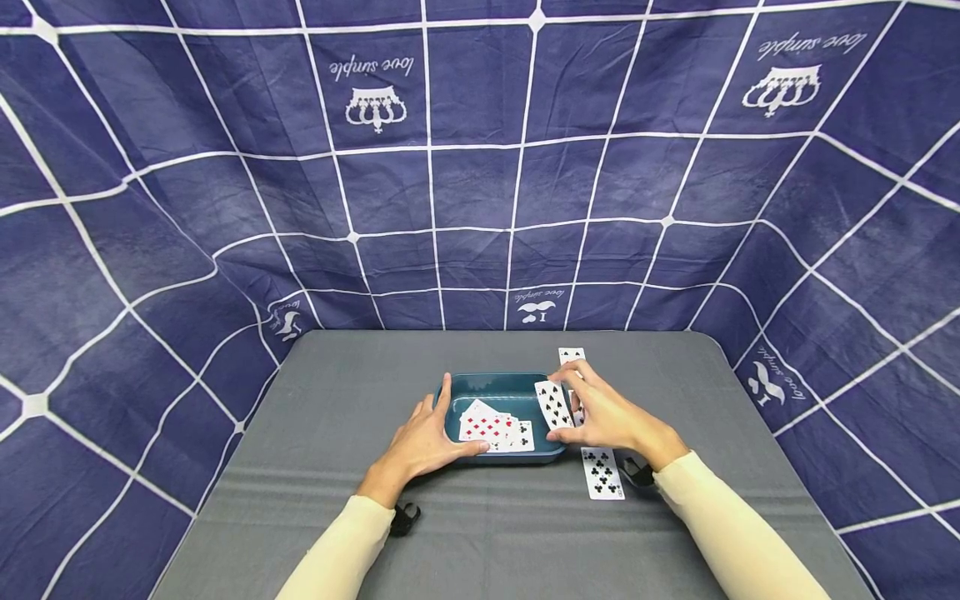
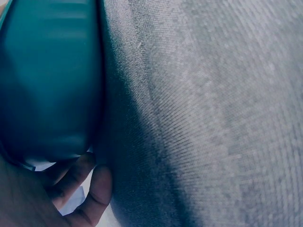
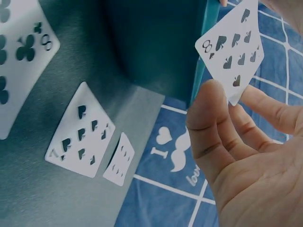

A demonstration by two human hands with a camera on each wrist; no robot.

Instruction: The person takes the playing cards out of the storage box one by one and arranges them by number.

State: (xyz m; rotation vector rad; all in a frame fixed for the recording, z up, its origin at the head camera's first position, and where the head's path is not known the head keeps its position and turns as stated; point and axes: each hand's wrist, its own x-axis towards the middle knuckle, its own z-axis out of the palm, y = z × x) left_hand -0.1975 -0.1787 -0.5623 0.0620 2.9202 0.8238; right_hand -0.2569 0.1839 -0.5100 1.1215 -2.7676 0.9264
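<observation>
My right hand (image 1: 607, 414) pinches an eight of spades (image 1: 553, 406) between thumb and fingertips, tilted over the right end of a teal tray (image 1: 495, 386). In the right wrist view the same card stands face toward the camera beside the tray wall. Around the tray's left end, my left hand (image 1: 427, 437) holds on, thumb along the near rim and index finger at the far left corner. Curled fingers (image 2: 78, 182) show under the tray's end in the left wrist view. Inside the tray lie overlapping face-up cards, a diamonds card (image 1: 480, 427) on top and a clubs card (image 1: 527, 435) beside it.
Right of the tray, an eight of clubs (image 1: 602, 473) lies nearest on the grey tabletop (image 1: 360, 375). A seven of spades (image 3: 83, 137) lies farther back, partly behind my right hand in the head view. Another black-suit card (image 1: 572, 355) lies beyond. Blue gridded cloth (image 1: 480, 192) surrounds the table.
</observation>
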